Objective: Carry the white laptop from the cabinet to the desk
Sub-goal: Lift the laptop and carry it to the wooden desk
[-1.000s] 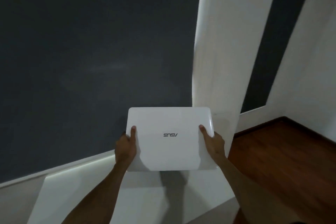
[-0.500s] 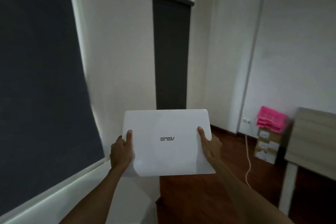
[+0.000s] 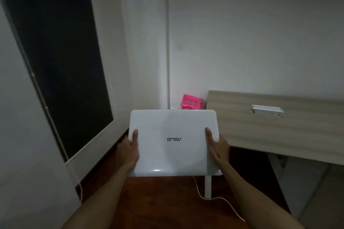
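Half a second ago the desk (image 3: 270,126) sat at the far right edge of sight; now it fills the right side, much nearer, and the dark window blind (image 3: 55,61) has swung off to the left. Both arms keep the same hold as before. The white laptop (image 3: 173,143) is closed and carried flat in the air in front of the person, logo upside down from where they look — not on the desk, its right edge overlapping the desk's near corner in view. The left hand (image 3: 128,151) grips the laptop's left edge, thumb laid on the lid, fingers hidden beneath. The right hand (image 3: 218,148) clamps the right edge the same way. A white handle (image 3: 267,110) shows on the pale wood desk. Behind the laptop's far edge, pink trays (image 3: 191,102) peek out by the wall. Below, a white cable (image 3: 219,200) trails across the dark wood floor (image 3: 163,201) — beside a white desk leg (image 3: 208,186).
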`<action>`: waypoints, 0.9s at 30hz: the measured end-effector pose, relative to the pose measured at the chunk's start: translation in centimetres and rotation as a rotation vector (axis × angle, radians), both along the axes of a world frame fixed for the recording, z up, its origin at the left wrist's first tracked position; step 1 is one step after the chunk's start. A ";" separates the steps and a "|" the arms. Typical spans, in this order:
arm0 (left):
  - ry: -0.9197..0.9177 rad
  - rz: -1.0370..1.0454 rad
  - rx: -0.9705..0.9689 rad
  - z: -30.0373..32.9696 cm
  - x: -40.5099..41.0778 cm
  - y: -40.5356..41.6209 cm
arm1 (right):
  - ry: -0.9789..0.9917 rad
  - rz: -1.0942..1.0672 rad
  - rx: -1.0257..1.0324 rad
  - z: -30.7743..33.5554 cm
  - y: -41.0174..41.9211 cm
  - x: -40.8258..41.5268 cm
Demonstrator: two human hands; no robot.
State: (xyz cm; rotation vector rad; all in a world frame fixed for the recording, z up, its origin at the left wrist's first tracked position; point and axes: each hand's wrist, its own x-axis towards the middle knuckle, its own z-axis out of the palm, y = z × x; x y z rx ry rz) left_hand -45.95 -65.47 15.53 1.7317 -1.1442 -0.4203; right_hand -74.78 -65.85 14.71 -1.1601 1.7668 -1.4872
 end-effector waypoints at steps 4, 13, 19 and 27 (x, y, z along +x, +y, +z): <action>-0.022 -0.088 -0.013 -0.9 -5.7 -6.1 | 0.029 -0.144 0.035 -1.9 -3.1 -5.0; 0.067 -0.267 -0.111 -1.8 -16.5 -23.2 | 0.106 -0.310 0.112 -2.6 -15.5 -14.8; 0.000 -0.342 -0.034 -3.3 -22.4 -34.0 | 0.117 -0.357 0.145 -4.0 -23.8 -20.6; -0.015 -0.363 0.115 -8.3 -30.6 -48.0 | 0.121 -0.332 0.207 -8.1 -37.1 -29.5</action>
